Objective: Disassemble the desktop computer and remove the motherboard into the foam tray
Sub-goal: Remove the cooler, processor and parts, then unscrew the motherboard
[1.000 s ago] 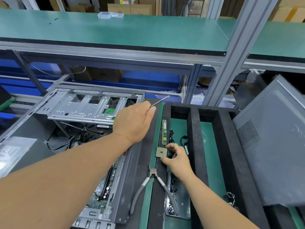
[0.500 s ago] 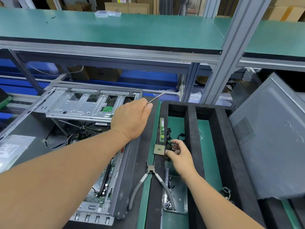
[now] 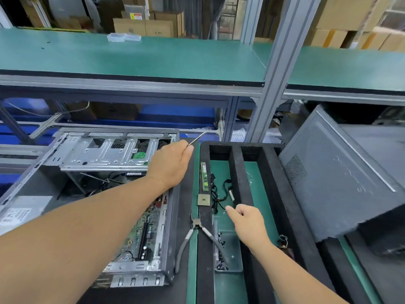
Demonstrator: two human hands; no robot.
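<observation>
On the left half of the table, inside the open grey metal computer case (image 3: 92,183), the green motherboard (image 3: 144,233) lies flat against the case's right wall, its long axis running from the near edge toward the far edge. The left hand (image 3: 171,165) hovers just beyond the board's far end, fingers curled round a thin metal rod (image 3: 196,138) that points up and to the right. This forearm crosses directly above the board, so the left hand is the nearer one. The right hand (image 3: 247,220) hangs loosely curled and holding nothing over the black foam tray (image 3: 282,194), near a square gold-grey processor chip (image 3: 203,199) and black cables (image 3: 217,194). Grey-handled pliers (image 3: 197,235) straddle the tray's left wall. In my judgement the tray's right-hand slots offer open room, to the right of the case.
</observation>
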